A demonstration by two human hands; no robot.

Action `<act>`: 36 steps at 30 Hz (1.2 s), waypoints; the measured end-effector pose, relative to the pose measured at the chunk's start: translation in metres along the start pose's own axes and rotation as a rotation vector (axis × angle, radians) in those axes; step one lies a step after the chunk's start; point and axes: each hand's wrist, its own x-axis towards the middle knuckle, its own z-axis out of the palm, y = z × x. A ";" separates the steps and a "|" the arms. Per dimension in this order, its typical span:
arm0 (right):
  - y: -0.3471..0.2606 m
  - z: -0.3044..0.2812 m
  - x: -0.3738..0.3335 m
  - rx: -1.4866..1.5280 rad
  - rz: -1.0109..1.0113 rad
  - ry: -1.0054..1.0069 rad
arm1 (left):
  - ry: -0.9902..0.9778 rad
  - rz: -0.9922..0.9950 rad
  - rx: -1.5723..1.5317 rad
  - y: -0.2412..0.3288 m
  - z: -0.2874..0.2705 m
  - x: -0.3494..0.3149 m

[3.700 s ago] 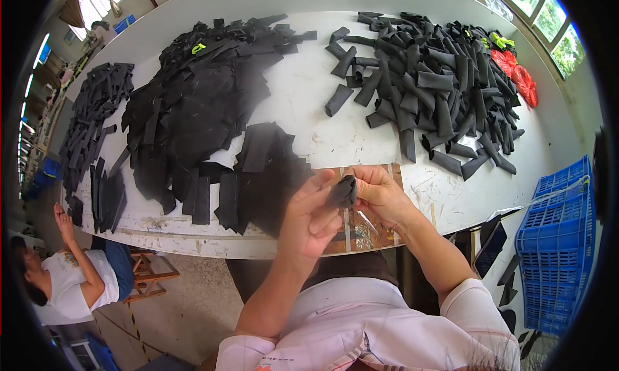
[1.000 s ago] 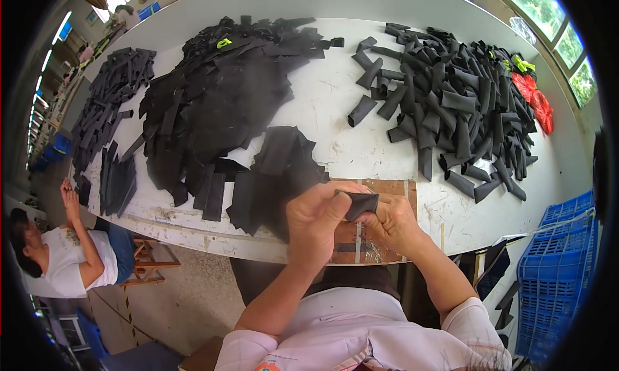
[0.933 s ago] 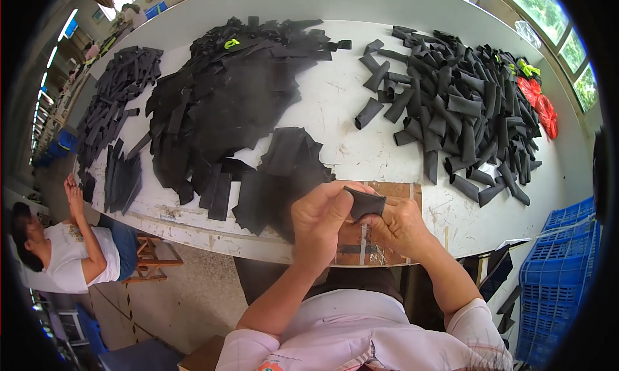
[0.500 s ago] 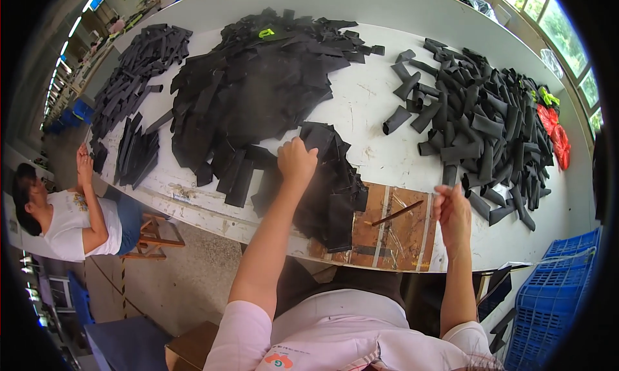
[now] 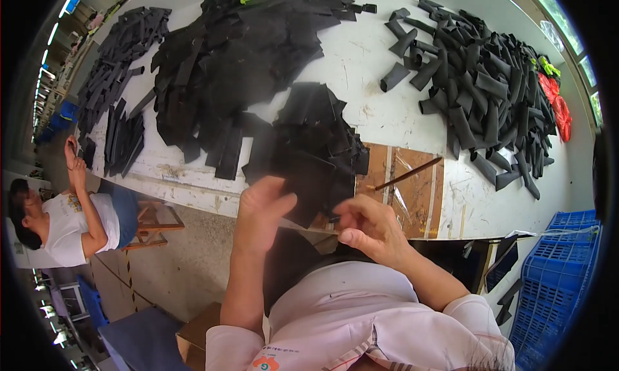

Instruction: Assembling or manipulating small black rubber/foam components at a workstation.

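Dark and slightly blurred, a flat black fabric piece (image 5: 312,185) lies across the near end of a small pile of black pieces (image 5: 313,116). My left hand (image 5: 263,210) is closed at that piece's left edge, its fingers smeared by motion. On the other side my right hand (image 5: 374,228) reaches in with bent fingers, thumb apart from them, fingertips close to the piece's lower right corner. Just beyond the right hand, a thin brown stick (image 5: 409,174) lies on a brown taped board (image 5: 422,206).
A large heap of flat black pieces (image 5: 219,68) covers the table's middle left. Rolled black tubes (image 5: 480,93) are heaped at the right, beside a red plastic bag (image 5: 560,116). Blue crates (image 5: 551,287) stand lower right. Another person (image 5: 71,222) sits at the left.
My left hand has drawn back from the small pile toward me, with a black fabric piece. My right hand has swung in from the tube heap toward it. The view has tilted down.
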 end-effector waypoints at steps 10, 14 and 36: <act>0.014 0.040 0.015 -0.217 -0.104 0.079 | 0.296 0.161 0.335 -0.038 0.005 -0.052; 0.022 0.048 0.013 -0.386 -0.260 0.124 | 0.444 0.262 0.362 -0.034 0.003 -0.070; 0.041 0.059 0.004 -0.983 -0.656 0.071 | 0.353 -0.290 -0.082 -0.032 -0.010 -0.076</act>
